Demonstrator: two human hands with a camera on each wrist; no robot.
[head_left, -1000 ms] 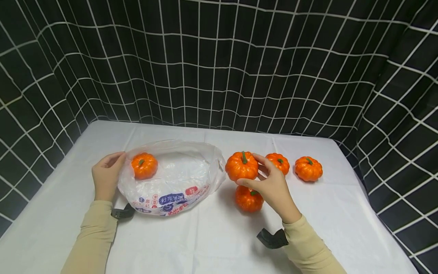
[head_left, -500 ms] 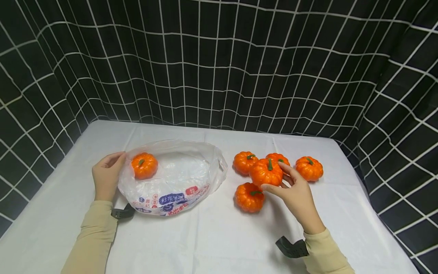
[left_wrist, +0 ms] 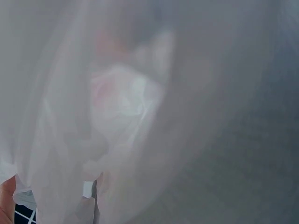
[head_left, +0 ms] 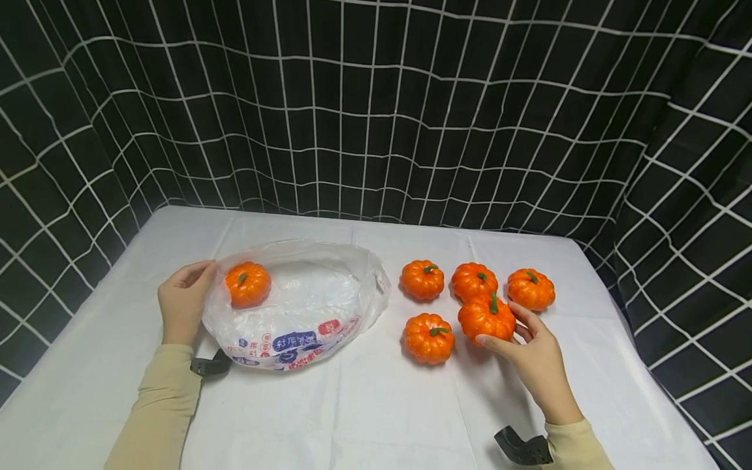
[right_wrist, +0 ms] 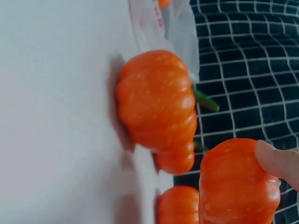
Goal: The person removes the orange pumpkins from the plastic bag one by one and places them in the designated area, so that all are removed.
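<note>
My left hand (head_left: 183,300) pinches the left rim of a white, see-through plastic bag (head_left: 317,281) with blue and red print. The bag lies with its mouth spread upward, and one small orange pumpkin (head_left: 249,284) sits at its left side. Blurred bag film (left_wrist: 117,102) fills most of the left wrist view and hides the left fingers there. On the right, my right hand (head_left: 537,356) grips another small pumpkin (head_left: 486,318) with a green stem, thumb on the near side. The right wrist view shows this held pumpkin (right_wrist: 238,186) raised off the tabletop.
Two pumpkins stand right of the bag, one farther back (head_left: 422,279) and one nearer (head_left: 429,338). Behind the held one are a middle pumpkin (head_left: 474,281) and a far-right pumpkin (head_left: 531,289). A white cloth (head_left: 388,418) covers the table; black gridded curtains (head_left: 376,117) surround it.
The right hand has carried its pumpkin rightward and toward the person, from beside the bag's right rim. The back pumpkin it covered now shows. My left hand and the bag look unmoved.
</note>
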